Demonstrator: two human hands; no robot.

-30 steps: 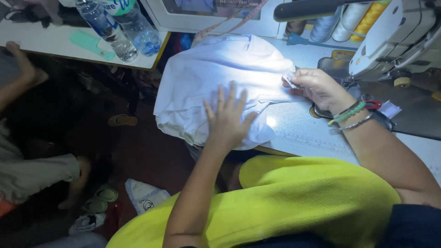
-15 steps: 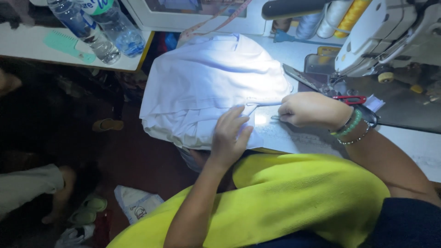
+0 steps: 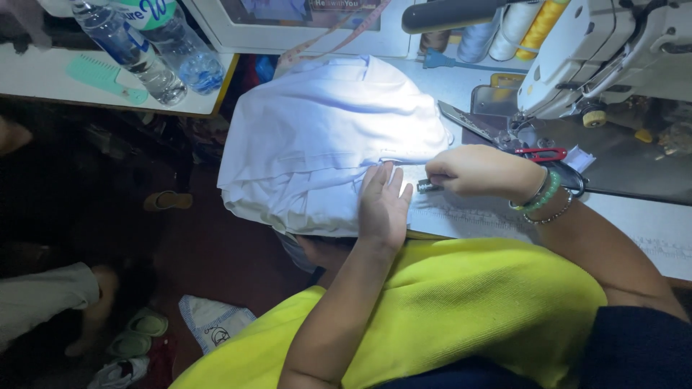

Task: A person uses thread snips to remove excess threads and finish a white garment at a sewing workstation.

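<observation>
On the counter (image 3: 468,220), seen from the head view, the white garment (image 3: 324,144) lies bunched under the left hand (image 3: 382,209), flat and open. The right hand (image 3: 476,171) is closed around a small metal tool (image 3: 427,186); the work looks unfinished.

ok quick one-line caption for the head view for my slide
Left hand flat on white cloth while right hand grips a small metal tool beside a sewing machine.
</observation>
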